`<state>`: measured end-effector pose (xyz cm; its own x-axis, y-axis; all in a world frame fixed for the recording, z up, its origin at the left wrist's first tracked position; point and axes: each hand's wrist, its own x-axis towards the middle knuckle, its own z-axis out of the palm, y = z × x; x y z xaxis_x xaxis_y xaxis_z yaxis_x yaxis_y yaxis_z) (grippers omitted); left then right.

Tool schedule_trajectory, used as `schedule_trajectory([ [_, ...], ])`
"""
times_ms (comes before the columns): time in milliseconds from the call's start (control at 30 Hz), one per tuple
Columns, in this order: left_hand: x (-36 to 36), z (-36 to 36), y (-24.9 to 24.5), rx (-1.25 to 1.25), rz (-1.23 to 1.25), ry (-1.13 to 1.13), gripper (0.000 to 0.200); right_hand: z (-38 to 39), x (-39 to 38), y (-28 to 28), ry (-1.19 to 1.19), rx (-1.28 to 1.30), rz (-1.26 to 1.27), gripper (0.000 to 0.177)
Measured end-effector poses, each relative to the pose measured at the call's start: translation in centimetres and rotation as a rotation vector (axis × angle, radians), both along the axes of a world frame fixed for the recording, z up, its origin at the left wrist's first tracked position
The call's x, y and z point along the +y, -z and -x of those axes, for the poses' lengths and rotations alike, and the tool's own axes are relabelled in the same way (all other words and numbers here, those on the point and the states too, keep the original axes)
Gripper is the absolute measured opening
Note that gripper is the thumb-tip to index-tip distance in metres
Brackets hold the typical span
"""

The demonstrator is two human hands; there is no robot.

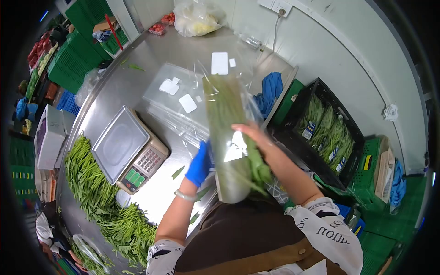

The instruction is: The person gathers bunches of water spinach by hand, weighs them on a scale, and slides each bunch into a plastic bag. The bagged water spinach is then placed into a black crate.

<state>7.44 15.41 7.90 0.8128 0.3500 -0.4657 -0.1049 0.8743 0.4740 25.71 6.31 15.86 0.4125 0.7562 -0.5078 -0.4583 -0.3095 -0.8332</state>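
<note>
Bag of greens [228, 123], clear plastic, held upright above surface [123, 87] | left hand [200, 163], blue-gloved, clasped on bag's side | right hand [251, 134], bare, gripping opposite side | scale [129, 149] just left

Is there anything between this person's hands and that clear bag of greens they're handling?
Nothing visible stands between them. The blue-gloved left hand grips the clear plastic bag of long green stalks from its left, and the bare right hand holds its right side. Both hands touch the plastic directly.
</note>
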Motion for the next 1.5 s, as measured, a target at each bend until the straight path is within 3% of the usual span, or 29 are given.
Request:
schedule_trajectory([
  [33,-1.9,0.9,-2.9,0.087,0.091,0.045,0.06,0.5,0.8,2.1,0.012,-0.018,-0.103,0.054],
  [67,-3.1,1.5,-4.1,0.114,-0.048,0.067,0.061,0.1,1.4,4.8,0.005,0.006,-0.023,0.055],
  [167,-5.9,5.1,-5.2,0.262,-0.18,0.088,0.056,2.7,1.7,2.4,0.075,-0.228,0.087,0.067],
  [233,-6.9,7.7,-5.6,0.275,-0.017,0.055,0.055,4.8,0.3,5.8,0.023,-0.47,-0.187,0.065],
  [267,-7.1,8.6,-5.6,0.28,0.069,0.04,0.054,6.4,-1.1,4.8,-0.087,-0.366,-0.104,0.063],
  [300,-7.1,9.3,-5.4,0.256,0.093,0.009,0.053,8.3,-2.8,3.2,-0.064,-0.453,-0.117,0.057],
  [367,-7.4,11.0,-4.9,0.217,0.145,-0.05,0.051,9.8,-5.7,2.6,-0.306,-0.589,-0.154,0.046],
  [400,-7.7,11.6,-4.9,0.216,0.189,-0.041,0.049,9.9,-6.3,1.8,-0.378,-0.701,-0.171,0.043],
  [500,-8.0,13.3,-4.8,0.454,-0.01,0.132,0.046,9.9,-6.8,-1.8,-0.589,-1.049,-0.255,0.039],
  [567,-7.9,13.3,-5.0,0.243,0.168,-0.067,0.043,9.4,-6.2,-3.7,-0.711,-1.302,-0.348,0.043],
  [600,-7.7,14.0,-4.7,0.37,-0.381,0.073,0.045,9.1,-5.8,-4.0,-0.653,-1.508,-0.5,0.043],
  [700,-5.2,15.6,-3.4,0.567,-1.526,0.221,0.073,7.7,-4.6,-4.2,-0.37,-1.792,-0.579,0.031],
  [733,-4.6,15.7,-2.7,0.614,-1.489,0.261,0.072,7.7,-3.1,-3.6,-0.141,-1.767,-0.45,0.012],
  [767,-4.1,15.9,-2.0,0.659,-1.454,0.303,0.072,7.1,-2.4,-3.0,-0.276,-1.597,-0.277,0.01],
  [800,-3.6,15.7,-2.9,0.753,-1.586,0.322,0.056,6.5,-1.9,-2.4,-0.397,-1.42,-0.108,0.014],
  [833,-3.4,15.7,-4.3,0.607,-1.233,0.204,0.041,6.2,-1.6,-2.3,-0.507,-1.239,0.054,0.02],
  [900,-3.1,14.8,-9.5,0.362,-0.624,-0.054,0.043,6.7,-1.4,-4.8,-0.361,-1.102,-0.25,0.028],
  [933,-3.3,16.1,-8.7,0.375,-0.726,-0.17,0.039,7.1,-1.8,-8.1,-0.337,-1.001,-0.328,0.028],
  [967,-3.4,16.8,-12.9,0.326,-0.757,-0.115,0.032,7.5,-2.4,-11.0,-0.315,-0.889,-0.396,0.027],
  [1033,-3.9,18.7,-13.7,0.062,-0.541,-0.255,0.027,7.3,-2.8,-12.7,-0.336,-0.828,-0.483,0.03],
  [1100,-3.5,18.8,-13.1,0.254,-0.779,-0.129,0.028,6.9,-1.9,-12.2,-0.404,-0.81,-0.577,0.032],
  [1233,-4.2,16.8,-15.2,0.399,-0.791,-0.096,0.038,6.3,-1.6,-10.6,-0.369,-0.676,-0.154,0.034],
  [1267,-4.9,17.3,-15.0,0.419,-0.835,-0.095,0.041,6.2,-2.3,-11.7,-0.374,-0.645,-0.126,0.027],
  [1333,-6.2,17.4,-16.3,0.356,-0.875,-0.12,0.051,7.4,-2.8,-13.7,-0.314,-1.093,-0.258,0.021],
  [1400,-5.9,17.1,-14.7,0.463,-1.058,-0.034,0.046,8.5,-2.4,-14.8,-0.284,-1.467,-0.453,0.018],
  [1467,-5.5,15.7,-14.5,0.62,-0.961,0.07,0.047,10.5,-2.1,-15.1,-0.291,-1.753,-0.679,0.019],
  [1500,-5.3,15.7,-13.4,0.552,-0.929,0.164,0.048,11.9,-2.6,-14.9,-0.453,-1.665,-0.749,0.02],
])
